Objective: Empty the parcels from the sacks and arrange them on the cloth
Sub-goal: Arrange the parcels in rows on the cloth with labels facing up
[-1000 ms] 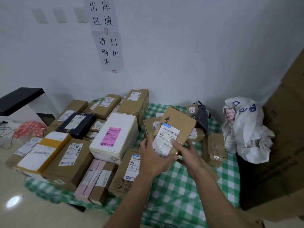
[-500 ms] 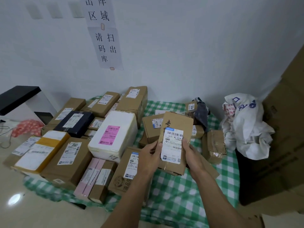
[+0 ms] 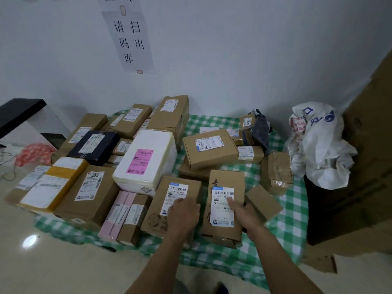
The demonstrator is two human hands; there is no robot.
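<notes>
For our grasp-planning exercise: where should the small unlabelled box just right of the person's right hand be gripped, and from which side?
Probably across its narrow width, on the two long side walls of the small box, coming from above and the right. It lies flat, bare cloth borders that side, the right hand and a labelled box crowd its left.

Left hand (image 3: 185, 212) and right hand (image 3: 241, 209) rest on neighbouring parcels (image 3: 227, 179).

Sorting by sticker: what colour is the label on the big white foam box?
Pink label on the white foam box, clearest in the head view.
</notes>
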